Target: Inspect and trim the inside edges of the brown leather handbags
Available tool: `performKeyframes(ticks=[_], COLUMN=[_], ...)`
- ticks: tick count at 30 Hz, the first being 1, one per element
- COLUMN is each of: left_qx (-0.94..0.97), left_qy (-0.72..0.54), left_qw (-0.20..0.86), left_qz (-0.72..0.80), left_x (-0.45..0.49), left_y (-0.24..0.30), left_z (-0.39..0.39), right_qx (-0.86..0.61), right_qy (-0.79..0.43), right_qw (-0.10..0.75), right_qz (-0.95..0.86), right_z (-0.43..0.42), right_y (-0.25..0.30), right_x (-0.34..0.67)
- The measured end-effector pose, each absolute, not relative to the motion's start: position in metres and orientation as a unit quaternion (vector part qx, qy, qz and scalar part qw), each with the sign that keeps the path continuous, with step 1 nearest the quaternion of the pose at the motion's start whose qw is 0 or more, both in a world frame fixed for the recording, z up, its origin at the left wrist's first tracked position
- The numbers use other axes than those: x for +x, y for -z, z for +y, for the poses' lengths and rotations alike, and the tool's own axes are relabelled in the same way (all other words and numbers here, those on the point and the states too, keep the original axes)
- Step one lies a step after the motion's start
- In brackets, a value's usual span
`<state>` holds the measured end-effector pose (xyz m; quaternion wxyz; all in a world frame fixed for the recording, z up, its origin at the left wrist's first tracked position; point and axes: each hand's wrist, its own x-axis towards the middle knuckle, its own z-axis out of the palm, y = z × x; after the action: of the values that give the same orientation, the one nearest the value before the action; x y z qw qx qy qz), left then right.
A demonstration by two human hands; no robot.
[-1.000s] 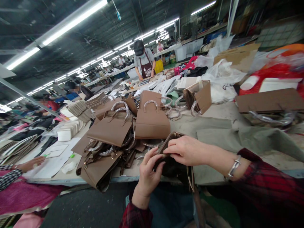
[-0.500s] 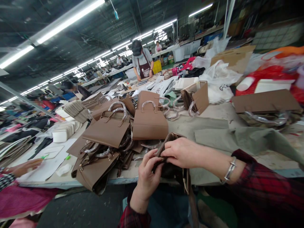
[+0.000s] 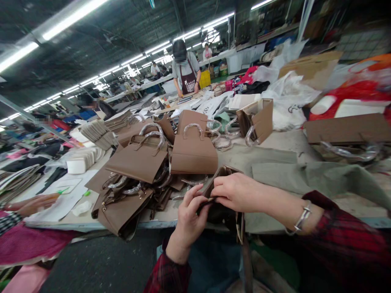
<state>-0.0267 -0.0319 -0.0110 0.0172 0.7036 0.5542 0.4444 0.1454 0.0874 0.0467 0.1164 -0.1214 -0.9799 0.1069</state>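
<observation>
A brown handbag (image 3: 224, 217) with a dark inside stands at the table's front edge, its mouth towards me. My left hand (image 3: 192, 213) pinches the bag's upper rim, thumb and fingers closed round it. From the right, my right hand (image 3: 232, 192) grips the same rim, its fingertips close to the left ones. The exact bit of edge between the fingers is hidden. Just beyond lie several finished-looking brown handbags (image 3: 194, 156) with plastic-wrapped handles, heaped to the left of my hands.
Grey-green cloth (image 3: 308, 179) lies to the right, with another brown bag (image 3: 348, 130) behind it. A brown bag (image 3: 259, 118) stands open further back. At left, a co-worker's hand (image 3: 39, 203) rests by white sheets. A person in an apron (image 3: 187, 77) works across the table.
Both hands keep their hold on the bag's rim, with only slight finger shifts. The view has tilted a little. The co-worker's hand at left has moved slightly right and up.
</observation>
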Motion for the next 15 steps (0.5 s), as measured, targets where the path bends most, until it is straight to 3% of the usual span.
performKeyframes(ticks=[15], left_qx=[0.681], left_qy=[-0.475], left_qw=[0.048], left_qz=[0.556], left_x=[-0.0262], left_y=[0.0128], left_z=[-0.0300], right_qx=[-0.174], right_qy=[-0.111], right_qw=[0.117], right_qz=[-0.972], right_z=[0.0867], right_y=[-0.0464], right_x=[0.1440])
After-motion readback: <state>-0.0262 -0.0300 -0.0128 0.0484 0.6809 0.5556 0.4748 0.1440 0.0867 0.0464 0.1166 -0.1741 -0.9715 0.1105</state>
